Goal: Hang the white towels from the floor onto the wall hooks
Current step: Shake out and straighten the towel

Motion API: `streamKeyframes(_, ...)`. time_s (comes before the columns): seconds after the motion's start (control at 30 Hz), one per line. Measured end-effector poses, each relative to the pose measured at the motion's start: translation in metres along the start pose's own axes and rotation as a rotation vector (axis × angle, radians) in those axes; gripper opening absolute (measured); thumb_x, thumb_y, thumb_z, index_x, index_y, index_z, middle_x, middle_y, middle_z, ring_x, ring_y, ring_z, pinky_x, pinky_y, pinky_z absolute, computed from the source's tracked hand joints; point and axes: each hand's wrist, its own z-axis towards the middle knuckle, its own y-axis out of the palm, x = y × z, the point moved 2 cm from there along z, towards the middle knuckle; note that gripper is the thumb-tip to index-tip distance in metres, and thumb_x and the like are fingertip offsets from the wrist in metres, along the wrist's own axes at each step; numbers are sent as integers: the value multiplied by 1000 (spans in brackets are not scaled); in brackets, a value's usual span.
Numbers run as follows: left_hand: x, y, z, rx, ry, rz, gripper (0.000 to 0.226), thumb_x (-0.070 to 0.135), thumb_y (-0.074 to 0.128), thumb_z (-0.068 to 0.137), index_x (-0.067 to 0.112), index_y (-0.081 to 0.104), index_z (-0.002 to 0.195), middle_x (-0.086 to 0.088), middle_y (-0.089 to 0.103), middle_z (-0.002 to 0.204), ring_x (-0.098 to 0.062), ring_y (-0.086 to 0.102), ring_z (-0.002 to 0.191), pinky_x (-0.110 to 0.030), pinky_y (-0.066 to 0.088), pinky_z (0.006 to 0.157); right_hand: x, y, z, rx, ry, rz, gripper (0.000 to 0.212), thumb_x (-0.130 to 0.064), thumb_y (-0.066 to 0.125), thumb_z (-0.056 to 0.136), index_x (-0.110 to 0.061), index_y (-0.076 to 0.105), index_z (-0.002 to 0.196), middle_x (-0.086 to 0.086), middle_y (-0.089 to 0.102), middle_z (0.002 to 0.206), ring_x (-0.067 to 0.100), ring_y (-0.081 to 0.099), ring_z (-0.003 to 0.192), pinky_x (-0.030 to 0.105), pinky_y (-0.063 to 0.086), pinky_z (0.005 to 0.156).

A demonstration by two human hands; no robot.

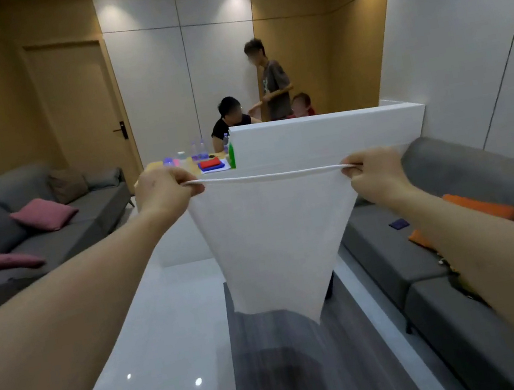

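The left hand is raised at arm's length, fingers curled over and pinching the upper left corner of a white towel. The right hand grips the opposite upper corner in the same manner, fingers folded round the hem. The two hands are held well apart, drawing the top edge of the towel into a taut, nearly level line between them. The towel hangs freely below that edge, narrowing toward its lower end, which is clear of the floor and hangs above a dark wood-grain table. Both forearms are bare and extend from the lower corners of the view. Directly behind the towel stands a white partition, its top edge just above the level of the hands. To the left of the partition a yellow table carries folded red and blue cloths, a green bottle and several clear bottles; detail there is too small to report further. Three people are behind the partition, one standing and two seated. A grey sofa with pink cushions occupies the left side; a second grey sofa with an orange cushion runs along the right. A wooden door is shut in the far left wall.
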Motion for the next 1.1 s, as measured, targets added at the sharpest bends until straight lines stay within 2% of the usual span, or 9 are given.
streamKeyframes(0.13,-1,18,-88,-103,-110,57,5,33,80,77,29,77,79,11,66,74,-7,56,74,-19,35,56,36,6,-76,-155,-8,-56,20,-11,61,87,-13,78,96,11,74,93,32,65,91,36,49,78)
streamKeyframes(0.3,-17,44,-206,-299,-223,79,6,32,81,74,33,75,72,12,69,72,-10,62,75,-21,38,56,75,11,-189,-330,105,-47,22,-12,59,86,-15,79,96,13,74,95,35,65,94,35,51,79)
streamKeyframes(0.43,-28,57,-294,-437,-261,101,4,30,79,77,28,79,81,12,68,72,-12,64,80,-22,42,61,96,5,-265,-420,193,-27,21,-13,60,85,-16,79,95,8,76,95,28,67,95,33,53,83)
streamKeyframes(0.6,-50,57,-396,-570,-275,140,12,30,78,80,22,80,90,11,65,72,-6,58,71,-16,37,55,104,1,-368,-476,297,-12,15,-15,65,85,-17,79,88,1,75,85,20,66,84,32,54,76)
streamKeyframes(0.7,-65,55,-452,-650,-291,140,15,32,78,80,21,79,91,9,68,75,-7,59,71,-18,41,58,111,0,-431,-527,361,-40,15,-12,65,87,-15,78,93,3,74,87,20,65,86,35,55,78)
streamKeyframes(0.83,-83,63,-515,-744,-301,149,14,35,77,80,24,79,87,9,69,76,-6,61,72,-21,45,63,123,3,-506,-628,414,-81,18,-8,60,89,-13,77,92,6,72,88,23,65,85,41,56,79)
streamKeyframes(0.97,-96,81,-560,-823,-331,169,15,38,74,82,23,77,81,8,69,74,-8,61,71,-23,44,59,141,14,-551,-685,497,-122,7,-19,69,88,-19,76,88,1,70,82,19,64,78,35,56,73)
streamKeyframes(1.1,-106,111,-567,-863,-355,196,16,38,68,87,23,74,84,5,70,82,-14,62,78,-26,46,66,166,36,-559,-710,511,-122,7,-24,69,89,-23,75,85,-4,68,75,13,63,72,32,55,67)
